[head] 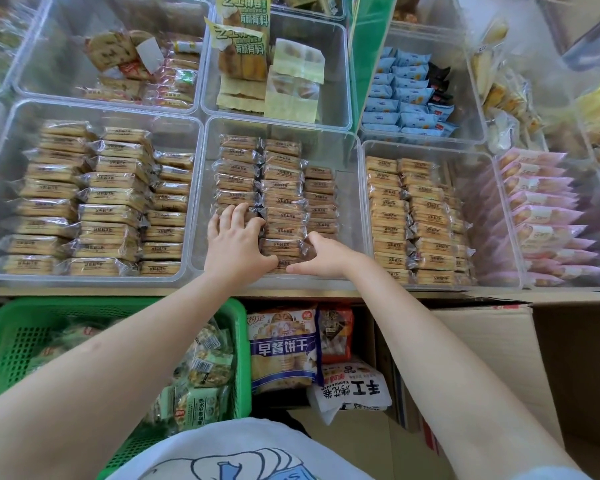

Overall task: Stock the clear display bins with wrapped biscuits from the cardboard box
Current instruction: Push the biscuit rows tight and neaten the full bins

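The middle clear bin [347,161] holds three columns of wrapped biscuits [281,188], brown slabs in clear film. Both my hands are inside its near end. My left hand [234,242] lies spread on the near packs of the left column, fingers bent over them and thumb stretched toward the middle column. My right hand [326,256] pinches the nearest packs of the middle column [280,247] between thumb and fingers. The cardboard box [499,358] stands open at the lower right, below the shelf; its inside is hidden.
Clear bins of similar biscuits flank the middle one, on the left [94,199] and right [409,216]. Further bins sit behind and a pink-pack bin [541,216] at the right. Below the shelf are a green basket [18,337] of snacks and loose snack bags [283,348].
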Motion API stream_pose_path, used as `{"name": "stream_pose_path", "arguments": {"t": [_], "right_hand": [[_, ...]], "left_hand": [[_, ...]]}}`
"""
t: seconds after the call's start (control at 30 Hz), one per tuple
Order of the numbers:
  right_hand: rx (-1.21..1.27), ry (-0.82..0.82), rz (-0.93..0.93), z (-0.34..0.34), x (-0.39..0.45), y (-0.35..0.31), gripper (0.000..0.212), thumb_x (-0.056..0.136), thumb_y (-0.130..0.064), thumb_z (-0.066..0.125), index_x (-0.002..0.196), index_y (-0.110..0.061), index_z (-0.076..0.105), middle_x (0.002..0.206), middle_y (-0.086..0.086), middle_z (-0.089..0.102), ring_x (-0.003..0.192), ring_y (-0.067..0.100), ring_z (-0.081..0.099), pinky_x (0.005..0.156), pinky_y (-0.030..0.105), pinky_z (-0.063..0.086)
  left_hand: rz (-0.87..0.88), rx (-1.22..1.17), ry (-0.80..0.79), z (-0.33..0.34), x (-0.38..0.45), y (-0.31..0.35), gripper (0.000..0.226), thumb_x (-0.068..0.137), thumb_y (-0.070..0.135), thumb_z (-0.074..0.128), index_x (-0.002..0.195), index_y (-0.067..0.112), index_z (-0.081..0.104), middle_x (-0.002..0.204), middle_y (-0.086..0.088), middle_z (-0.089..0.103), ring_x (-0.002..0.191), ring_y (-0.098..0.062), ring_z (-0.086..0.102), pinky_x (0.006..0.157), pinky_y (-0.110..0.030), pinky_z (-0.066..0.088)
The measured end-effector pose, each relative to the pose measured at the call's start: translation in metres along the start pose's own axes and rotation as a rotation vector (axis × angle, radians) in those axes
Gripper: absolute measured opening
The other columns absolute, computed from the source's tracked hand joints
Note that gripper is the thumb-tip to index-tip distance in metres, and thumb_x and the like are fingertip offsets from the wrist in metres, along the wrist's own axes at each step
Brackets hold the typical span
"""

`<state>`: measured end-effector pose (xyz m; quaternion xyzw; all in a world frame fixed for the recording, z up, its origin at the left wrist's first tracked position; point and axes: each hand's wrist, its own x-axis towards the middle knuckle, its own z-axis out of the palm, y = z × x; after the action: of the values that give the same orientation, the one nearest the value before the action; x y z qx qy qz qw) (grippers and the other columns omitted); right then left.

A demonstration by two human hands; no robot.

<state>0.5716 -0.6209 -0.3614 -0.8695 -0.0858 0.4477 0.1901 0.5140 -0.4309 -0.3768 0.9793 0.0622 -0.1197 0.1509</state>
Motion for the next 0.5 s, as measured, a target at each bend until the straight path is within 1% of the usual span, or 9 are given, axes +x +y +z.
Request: {"name": "stream_pose_path", "arguments": {"t": [0.07,0.13,0.23,0.3,0.37,0.43,0.5], "right_hand": [[0.046,0.033,0.002,0.0008,0.0005,0.0026,0.093,0.080,-0.055,0.078,0.151,-0.018,0.031,0.155,0.005,0.042,0.136,0.025,0.046,0.103,0.038,0.045],[0.060,0.084,0.007,0.0032,0.0003,0.0031,0.089,0.078,-0.053,0.081,0.146,-0.018,0.036,0.149,0.005,0.048,0.131,0.024,0.050,0.100,0.038,0.047],[0.064,0.046,0.044,0.0041,0.0016,0.0035,0.101,0.077,-0.059,0.079,0.153,-0.015,0.030,0.155,0.005,0.043,0.136,0.025,0.047,0.104,0.039,0.045],[0.056,0.049,0.045,0.0028,0.0018,0.0045,0.106,0.077,-0.061,0.079,0.156,-0.014,0.025,0.158,0.005,0.039,0.138,0.025,0.045,0.105,0.039,0.044],[0.088,0.050,0.041,0.0011,0.0003,0.0064,0.103,0.077,-0.058,0.080,0.155,-0.016,0.027,0.155,0.005,0.042,0.136,0.024,0.047,0.106,0.039,0.045],[0.098,0.016,0.039,-0.0001,-0.0004,0.0073,0.098,0.078,-0.057,0.079,0.153,-0.017,0.031,0.153,0.005,0.045,0.133,0.023,0.049,0.106,0.039,0.045],[0.057,-0.003,0.043,-0.0031,-0.0013,0.0065,0.095,0.079,-0.060,0.077,0.152,-0.016,0.034,0.155,0.005,0.041,0.135,0.024,0.046,0.107,0.040,0.044]], "left_hand": [[0.001,-0.001,0.000,0.0000,-0.0003,0.0007,0.072,0.077,0.060,0.064,0.139,0.028,0.047,0.163,-0.008,0.021,0.151,-0.029,0.009,0.124,-0.051,0.004],[-0.001,0.002,0.000,-0.0004,-0.0003,0.0011,0.072,0.077,0.059,0.064,0.140,0.028,0.047,0.163,-0.008,0.021,0.151,-0.029,0.009,0.124,-0.051,0.004],[0.000,0.010,-0.009,-0.0008,-0.0007,0.0011,0.072,0.077,0.059,0.064,0.140,0.028,0.046,0.163,-0.008,0.020,0.152,-0.029,0.009,0.124,-0.051,0.004],[0.002,0.003,0.001,-0.0001,-0.0008,0.0011,0.072,0.077,0.059,0.064,0.140,0.028,0.047,0.163,-0.008,0.021,0.152,-0.029,0.009,0.124,-0.051,0.004],[0.006,0.003,0.005,0.0000,-0.0010,0.0013,0.072,0.077,0.059,0.064,0.140,0.027,0.047,0.163,-0.009,0.021,0.152,-0.030,0.010,0.124,-0.051,0.004],[0.005,0.005,0.009,0.0000,-0.0004,0.0007,0.072,0.077,0.058,0.064,0.139,0.028,0.048,0.163,-0.009,0.021,0.152,-0.029,0.009,0.124,-0.051,0.004],[0.009,0.004,0.003,0.0001,-0.0002,0.0004,0.071,0.076,0.058,0.065,0.138,0.027,0.048,0.163,-0.009,0.022,0.151,-0.029,0.010,0.124,-0.051,0.004]]}}
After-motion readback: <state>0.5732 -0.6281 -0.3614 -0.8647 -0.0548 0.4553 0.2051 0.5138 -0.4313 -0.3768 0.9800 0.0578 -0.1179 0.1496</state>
